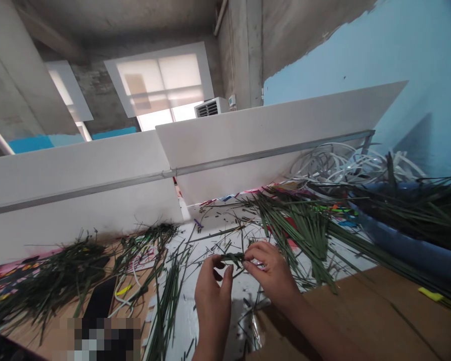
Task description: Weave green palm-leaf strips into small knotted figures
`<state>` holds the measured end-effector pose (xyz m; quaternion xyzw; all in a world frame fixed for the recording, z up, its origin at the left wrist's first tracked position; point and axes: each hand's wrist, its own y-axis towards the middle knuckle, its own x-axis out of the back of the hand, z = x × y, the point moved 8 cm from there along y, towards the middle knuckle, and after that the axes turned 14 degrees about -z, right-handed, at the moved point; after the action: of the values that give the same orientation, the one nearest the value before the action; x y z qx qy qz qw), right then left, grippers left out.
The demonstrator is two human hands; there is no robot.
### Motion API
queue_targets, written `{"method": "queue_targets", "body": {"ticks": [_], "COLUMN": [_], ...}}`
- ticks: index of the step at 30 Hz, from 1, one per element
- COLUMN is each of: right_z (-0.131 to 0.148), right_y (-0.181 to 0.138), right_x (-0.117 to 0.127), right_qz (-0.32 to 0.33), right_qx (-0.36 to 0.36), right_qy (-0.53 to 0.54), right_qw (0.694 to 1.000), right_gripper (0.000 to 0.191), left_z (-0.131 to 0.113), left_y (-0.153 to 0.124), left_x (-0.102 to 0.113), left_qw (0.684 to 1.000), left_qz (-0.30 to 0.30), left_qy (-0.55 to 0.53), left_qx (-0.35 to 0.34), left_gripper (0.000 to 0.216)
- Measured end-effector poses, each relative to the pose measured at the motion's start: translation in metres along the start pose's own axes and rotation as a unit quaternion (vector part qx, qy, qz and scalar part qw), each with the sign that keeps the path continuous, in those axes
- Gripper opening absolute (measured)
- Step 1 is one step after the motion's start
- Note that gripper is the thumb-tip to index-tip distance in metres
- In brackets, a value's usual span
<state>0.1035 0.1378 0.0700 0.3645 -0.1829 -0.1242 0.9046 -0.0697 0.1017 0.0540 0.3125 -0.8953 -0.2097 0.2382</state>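
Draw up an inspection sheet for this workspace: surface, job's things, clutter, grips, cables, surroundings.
Surface: white tabletop, partly covered.
Job's things: small green piece; long green strips fanned out beyond the right grip.
Clutter: tangled green heap at left; blue basin at right, strips inside.
Grips: left grip and right grip hold opposite ends of the small piece.
Cables: thin white cord at left.
Surroundings: white partition, blue wall.

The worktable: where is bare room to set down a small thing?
Mainly the brown surface, between the right forearm and the stems beside the blue basin; one thin strand crosses it. A narrow white strip separates the left hand from the long leaves. Crowded: the left leaf pile and green leaf fan.
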Motion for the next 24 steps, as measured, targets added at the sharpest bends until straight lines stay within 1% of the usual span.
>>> {"method": "queue_targets", "body": {"ticks": [2, 4, 8, 10, 12, 14, 15, 17, 20, 24], "right_z": [0.0, 0.0, 0.002, 0.003, 0.003, 0.001, 0.001, 0.0, 0.004, 0.011], "right_y": [0.001, 0.001, 0.001, -0.001, -0.002, -0.003, -0.003, -0.003, -0.003, -0.004], "right_x": [0.0, -0.001, -0.001, -0.002, -0.003, -0.004, -0.005, -0.005, -0.003, -0.003], "right_qz": [0.011, 0.019, 0.021, 0.023, 0.024, 0.024, 0.025, 0.024, 0.019, 0.027], "right_qx": [-0.014, -0.024, -0.022, -0.018, -0.017, -0.024, -0.029, -0.035, -0.033, -0.026], "right_qy": [0.006, 0.013, 0.015, 0.013, 0.01, 0.013, 0.017, 0.024, 0.027, 0.028], "right_qw": [1.0, 0.999, 0.999, 0.999, 1.0, 0.999, 0.999, 0.999, 0.999, 0.999], "right_gripper": [0.01, 0.012, 0.013, 0.012, 0.012, 0.011, 0.011, 0.012, 0.013, 0.013], "left_z": [-0.007, -0.014, -0.029, -0.036, -0.039, -0.039, -0.036, -0.028, -0.014, -0.001], "left_y": [0.001, 0.0, -0.007, -0.012, -0.015, -0.017, -0.016, -0.013, -0.008, -0.004], "left_x": [0.003, 0.002, -0.005, -0.009, -0.013, -0.016, -0.017, -0.017, -0.014, -0.013], "left_qw": [0.997, 0.987, 0.947, 0.928, 0.92, 0.924, 0.93, 0.949, 0.976, 0.992], "left_qz": [-0.014, -0.007, 0.02, 0.028, 0.044, 0.067, 0.078, 0.096, 0.1, 0.098], "left_qy": [0.038, 0.094, 0.21, 0.243, 0.255, 0.25, 0.242, 0.216, 0.161, 0.083], "left_qx": [-0.065, -0.128, -0.241, -0.28, -0.294, -0.282, -0.265, -0.208, -0.108, -0.01], "left_gripper": [0.017, 0.009, 0.013, 0.016, 0.021, 0.024, 0.026, 0.028, 0.033, 0.037]}}
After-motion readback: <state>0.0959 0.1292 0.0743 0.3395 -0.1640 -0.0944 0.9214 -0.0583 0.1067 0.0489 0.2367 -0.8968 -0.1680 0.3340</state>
